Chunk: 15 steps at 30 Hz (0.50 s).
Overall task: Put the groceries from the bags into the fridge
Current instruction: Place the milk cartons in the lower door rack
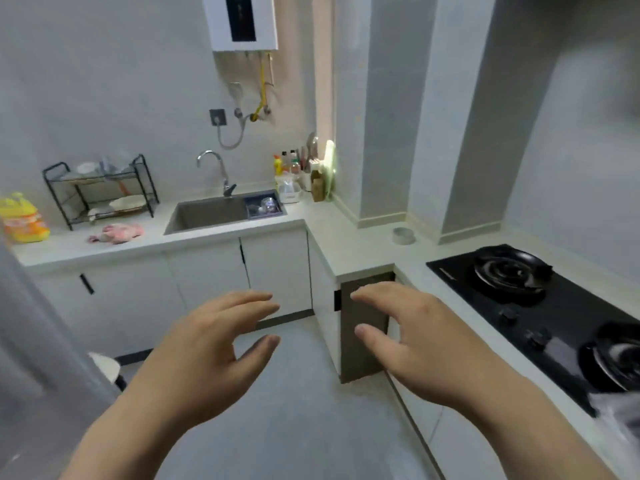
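Closest to me, both hands hang in the air over the smooth grey floor (294, 393). My left hand (207, 348) and right hand (412, 334) are apart, palms down, fingers spread and loosely bent, holding nothing.

At the left edge is a tall, flat grey panel (38, 341), too blurred for me to say what it is. A round pale stool top (105, 367) pokes out beside it. To my right, a glossy black glass hob (540, 313) with round burners is set into the pale matte surface (360, 244), which turns an L-shaped corner above flat white cabinet doors.

Further off, a rectangular grey sink (207, 213) sits under a curved chrome tap (218, 171). The groceries lie on the surface left of the sink: a lumpy pink item in clear wrap (117, 233) and, at the far left, a crinkled yellow plastic bag (24, 220). Behind them stands a black wire rack (100, 188). Bottles (291, 164) crowd the corner, and a white boxy heater (242, 22) hangs on the wall.
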{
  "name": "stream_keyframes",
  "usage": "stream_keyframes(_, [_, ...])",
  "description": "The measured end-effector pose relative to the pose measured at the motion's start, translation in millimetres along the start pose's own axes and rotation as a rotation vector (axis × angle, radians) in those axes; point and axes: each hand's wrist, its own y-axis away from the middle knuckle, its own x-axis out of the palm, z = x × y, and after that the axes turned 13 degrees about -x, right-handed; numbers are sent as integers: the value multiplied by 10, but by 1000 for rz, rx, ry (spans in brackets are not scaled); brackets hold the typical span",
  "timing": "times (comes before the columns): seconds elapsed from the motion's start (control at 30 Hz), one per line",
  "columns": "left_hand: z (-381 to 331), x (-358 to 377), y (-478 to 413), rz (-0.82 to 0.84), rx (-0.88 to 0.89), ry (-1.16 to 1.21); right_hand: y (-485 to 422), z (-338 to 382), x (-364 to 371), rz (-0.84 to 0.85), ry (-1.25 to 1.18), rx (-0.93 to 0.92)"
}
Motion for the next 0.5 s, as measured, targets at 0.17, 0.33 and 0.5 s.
stream_keyframes(0.17, [-841,627,-495,210,211,86,673,-658,-324,-60,61,259])
stream_keyframes(0.33, [-1637,1280,-983,330,436,189,1295,-1146,-660,-135,131,542])
stream_keyframes(0.5, [-2300,1925,-1393,458,626,224,1649,-1533,-904,-180,173,787])
